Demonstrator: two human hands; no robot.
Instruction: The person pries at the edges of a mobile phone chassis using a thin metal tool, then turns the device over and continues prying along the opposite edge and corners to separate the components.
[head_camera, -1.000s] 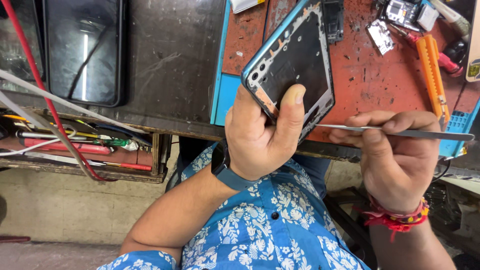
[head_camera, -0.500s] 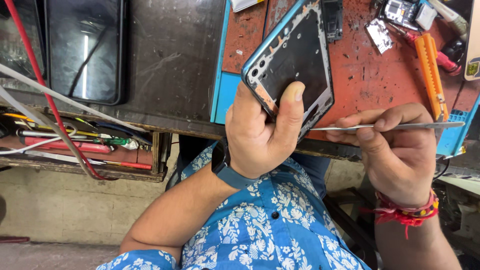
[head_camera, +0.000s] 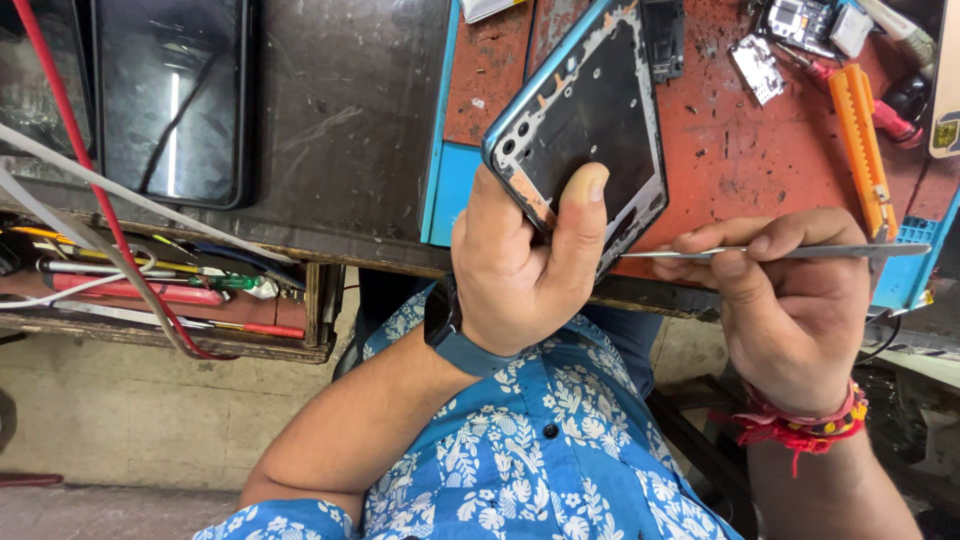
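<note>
Left grip is clasping the opened phone frame, thumb pressing its inner face, tilting it above the red mat on the counter; right grip is pinching a thin metal pry tool, its tip touching the frame's lower edge

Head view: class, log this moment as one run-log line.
left hand: grips phone frame | right hand: holds thin metal tool, tip at frame's lower edge | red mat underneath
</note>
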